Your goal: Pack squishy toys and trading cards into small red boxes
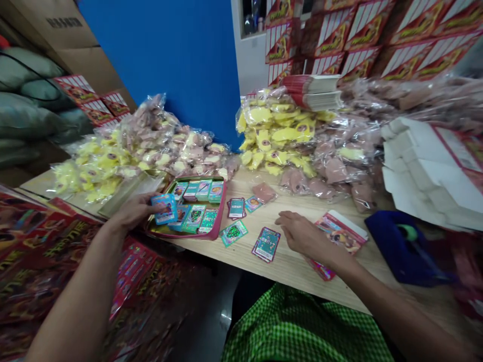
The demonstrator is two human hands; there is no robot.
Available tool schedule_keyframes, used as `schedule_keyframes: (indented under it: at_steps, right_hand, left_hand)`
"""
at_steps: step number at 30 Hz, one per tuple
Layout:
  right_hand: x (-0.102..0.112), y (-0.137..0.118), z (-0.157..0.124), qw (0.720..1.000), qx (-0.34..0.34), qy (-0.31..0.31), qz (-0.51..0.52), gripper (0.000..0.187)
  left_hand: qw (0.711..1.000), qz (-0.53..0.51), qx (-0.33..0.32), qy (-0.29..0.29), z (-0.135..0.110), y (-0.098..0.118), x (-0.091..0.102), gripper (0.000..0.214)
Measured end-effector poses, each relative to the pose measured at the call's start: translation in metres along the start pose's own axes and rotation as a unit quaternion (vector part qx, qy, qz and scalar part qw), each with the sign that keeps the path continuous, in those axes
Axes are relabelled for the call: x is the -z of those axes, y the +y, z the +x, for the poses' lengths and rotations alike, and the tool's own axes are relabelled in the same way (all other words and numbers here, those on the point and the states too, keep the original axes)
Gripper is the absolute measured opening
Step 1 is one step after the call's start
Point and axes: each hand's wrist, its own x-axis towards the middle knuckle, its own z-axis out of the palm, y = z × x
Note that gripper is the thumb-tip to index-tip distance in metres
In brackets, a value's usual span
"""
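Note:
My left hand pinches a blue trading card over the left side of a pink-rimmed tin. Stacks of cards in blue, green and teal fill the tin in two rows. My right hand hovers just above the table, fingers together and slightly bent, nothing visible in them. Close to it lies a small pile of teal cards. A green card, a dark-bordered pile and a round-patterned card lie between tin and hand. Under my right forearm is a printed card box.
Bagged yellow plush pieces and bagged pinkish-brown ones are heaped along the back. A blue tape dispenser and an open white carton stand at the right. Red printed boxes are stacked behind.

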Motion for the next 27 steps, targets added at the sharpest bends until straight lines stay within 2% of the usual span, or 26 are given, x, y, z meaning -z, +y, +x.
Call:
schedule_keyframes:
  at_steps: [2,5,10,13,16,18,21,24,27]
  right_hand:
    - [0.003,-0.003,0.022,1.0,0.003,-0.025,-0.006,0.042]
    - [0.002,-0.005,0.05,1.0,0.005,-0.026,-0.009,0.046]
    - [0.001,0.001,0.072,0.997,-0.071,0.025,0.012,0.046]
    - [0.003,0.0,0.071,0.994,-0.065,0.041,0.072,0.052]
    - [0.003,-0.015,0.063,0.986,-0.009,0.031,0.166,0.052]
    - [0.002,-0.027,0.058,0.966,0.021,0.022,0.259,0.056]
    - [-0.001,-0.032,0.055,0.94,-0.008,0.013,0.342,0.055]
    - [0.0,-0.012,0.055,0.955,-0.106,0.016,0.278,0.045]
    - [0.005,0.017,0.051,0.968,-0.189,0.026,0.16,0.045]
  left_hand:
    - [0.997,-0.062,-0.025,0.037,-0.01,0.01,-0.006,0.061]
    - [0.987,-0.143,-0.053,0.053,-0.028,0.028,-0.033,0.055]
    - [0.969,-0.238,-0.059,-0.004,-0.041,0.045,-0.093,0.049]
    - [0.965,-0.247,-0.075,-0.038,-0.037,0.043,-0.116,0.048]
    - [0.971,-0.211,-0.084,-0.075,-0.034,0.038,-0.141,0.048]
    - [0.975,-0.171,-0.092,-0.109,-0.033,0.034,-0.165,0.043]
    - [0.983,-0.081,-0.11,-0.126,-0.028,0.029,-0.201,0.036]
    - [0.988,0.039,-0.132,-0.067,-0.013,0.027,-0.225,0.038]
    - [0.972,0.173,-0.156,-0.017,0.01,0.034,-0.235,0.026]
